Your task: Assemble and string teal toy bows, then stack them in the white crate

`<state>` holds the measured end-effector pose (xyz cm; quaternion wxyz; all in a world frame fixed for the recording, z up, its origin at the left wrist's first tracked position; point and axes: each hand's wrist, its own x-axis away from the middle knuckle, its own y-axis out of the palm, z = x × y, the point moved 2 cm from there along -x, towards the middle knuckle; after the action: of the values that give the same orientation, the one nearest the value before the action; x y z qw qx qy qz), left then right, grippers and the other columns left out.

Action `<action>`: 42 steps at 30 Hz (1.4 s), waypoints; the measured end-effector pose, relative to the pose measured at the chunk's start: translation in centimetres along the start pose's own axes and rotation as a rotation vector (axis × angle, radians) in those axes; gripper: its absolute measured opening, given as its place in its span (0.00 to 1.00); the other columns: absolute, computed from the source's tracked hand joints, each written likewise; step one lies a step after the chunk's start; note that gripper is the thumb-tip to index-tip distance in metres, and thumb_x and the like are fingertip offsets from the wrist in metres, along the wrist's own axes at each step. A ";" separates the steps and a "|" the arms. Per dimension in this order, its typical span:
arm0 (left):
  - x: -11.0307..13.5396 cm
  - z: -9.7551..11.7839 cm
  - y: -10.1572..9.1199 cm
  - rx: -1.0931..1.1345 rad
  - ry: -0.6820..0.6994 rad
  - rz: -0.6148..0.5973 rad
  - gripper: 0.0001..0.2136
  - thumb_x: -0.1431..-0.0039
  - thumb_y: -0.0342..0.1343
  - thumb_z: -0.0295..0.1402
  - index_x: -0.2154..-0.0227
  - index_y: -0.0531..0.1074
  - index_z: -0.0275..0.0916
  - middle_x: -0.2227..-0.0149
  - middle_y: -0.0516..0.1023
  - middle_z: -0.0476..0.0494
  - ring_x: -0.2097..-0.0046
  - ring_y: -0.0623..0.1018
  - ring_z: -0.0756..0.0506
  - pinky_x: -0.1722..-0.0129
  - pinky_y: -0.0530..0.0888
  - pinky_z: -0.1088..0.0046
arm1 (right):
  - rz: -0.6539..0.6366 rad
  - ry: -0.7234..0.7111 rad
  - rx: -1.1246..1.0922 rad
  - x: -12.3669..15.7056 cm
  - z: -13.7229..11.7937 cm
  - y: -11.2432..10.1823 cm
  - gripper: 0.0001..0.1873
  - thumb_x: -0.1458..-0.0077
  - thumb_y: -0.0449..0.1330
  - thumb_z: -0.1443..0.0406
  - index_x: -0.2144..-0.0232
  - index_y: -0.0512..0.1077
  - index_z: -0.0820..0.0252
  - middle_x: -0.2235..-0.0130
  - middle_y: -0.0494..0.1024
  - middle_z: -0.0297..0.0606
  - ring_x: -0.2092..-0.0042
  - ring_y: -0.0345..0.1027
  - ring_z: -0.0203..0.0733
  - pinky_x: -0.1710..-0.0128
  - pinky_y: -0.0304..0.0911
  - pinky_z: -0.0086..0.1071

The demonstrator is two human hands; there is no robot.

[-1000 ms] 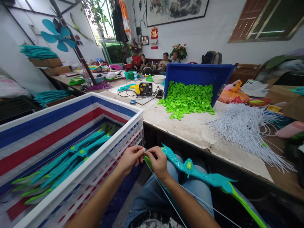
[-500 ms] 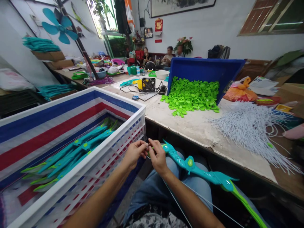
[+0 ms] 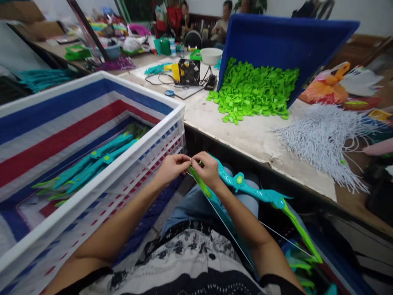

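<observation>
A teal toy bow [image 3: 256, 192] with bright green limb tips lies across the lap, one tip pointing up between my hands. Its thin white bowstring [image 3: 287, 237] is fastened at the far right tip. My left hand [image 3: 172, 169] is closed, thumb and forefinger pinching the string's end beside the upper green tip. My right hand [image 3: 209, 169] pinches the same spot from the other side, its fingers bent over the green limb [image 3: 201, 182]. The fingertips of both hands meet, partly hiding the string's end.
A white crate [image 3: 147, 151] with a striped liner holds several similar bows [image 3: 95, 164] on the left. On the table [image 3: 245, 139] are a tipped blue bin [image 3: 282, 45], green plastic pieces [image 3: 260, 92], a pile of white strings [image 3: 322, 143] and a small black fan [image 3: 189, 72]. People sit behind.
The camera has tilted down, so the lap and shirt show more. My hands have drawn together at the green tip, and the bow's limb beneath them has come into view.
</observation>
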<state>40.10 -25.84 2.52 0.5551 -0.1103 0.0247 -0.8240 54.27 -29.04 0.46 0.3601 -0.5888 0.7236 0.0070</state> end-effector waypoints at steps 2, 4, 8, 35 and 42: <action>0.1 -0.1 -0.2 -0.152 0.038 0.044 0.10 0.56 0.61 0.38 0.74 0.76 0.35 0.78 0.74 0.50 0.76 0.70 0.52 0.75 0.66 0.77 | 0.005 0.078 -0.096 0.4 0.4 0.1 0.08 0.45 0.55 0.66 0.74 0.72 0.60 0.71 0.73 0.35 0.68 0.67 0.34 0.68 0.61 0.28; 0.3 -0.3 -0.5 -0.234 0.059 0.062 0.11 0.55 0.61 0.39 0.76 0.76 0.34 0.77 0.75 0.48 0.74 0.71 0.51 0.72 0.66 0.76 | -0.012 0.128 -0.152 0.9 0.8 0.3 0.08 0.46 0.56 0.66 0.74 0.73 0.60 0.71 0.74 0.35 0.69 0.67 0.34 0.69 0.61 0.28; 0.7 -0.8 -0.5 -0.193 0.051 0.030 0.13 0.53 0.60 0.41 0.73 0.78 0.34 0.73 0.78 0.46 0.69 0.73 0.49 0.68 0.68 0.75 | -0.052 0.080 -0.123 1.8 1.1 0.3 0.08 0.44 0.55 0.64 0.71 0.73 0.59 0.69 0.76 0.36 0.65 0.69 0.36 0.63 0.64 0.30; 8.3 -9.3 6.7 -0.445 0.590 -0.515 0.16 0.44 0.49 0.23 0.54 0.71 0.41 0.45 0.70 0.38 0.37 0.61 0.37 0.40 0.60 0.48 | -0.513 0.452 0.786 11.2 12.7 -10.7 0.24 0.48 0.57 0.65 0.48 0.66 0.61 0.47 0.68 0.47 0.49 0.60 0.51 0.49 0.57 0.40; 5.2 -10.3 15.4 -0.810 0.910 -0.606 0.16 0.38 0.45 0.24 0.51 0.69 0.40 0.44 0.69 0.36 0.36 0.60 0.39 0.38 0.54 0.49 | -0.617 0.529 0.751 9.5 12.3 -11.3 0.21 0.47 0.55 0.65 0.49 0.66 0.60 0.52 0.74 0.45 0.54 0.68 0.46 0.56 0.60 0.33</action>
<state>50.04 -37.34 -9.25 0.1490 0.0461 0.5304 -0.8333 69.84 -35.22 -9.01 0.3367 -0.5863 0.5360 -0.5056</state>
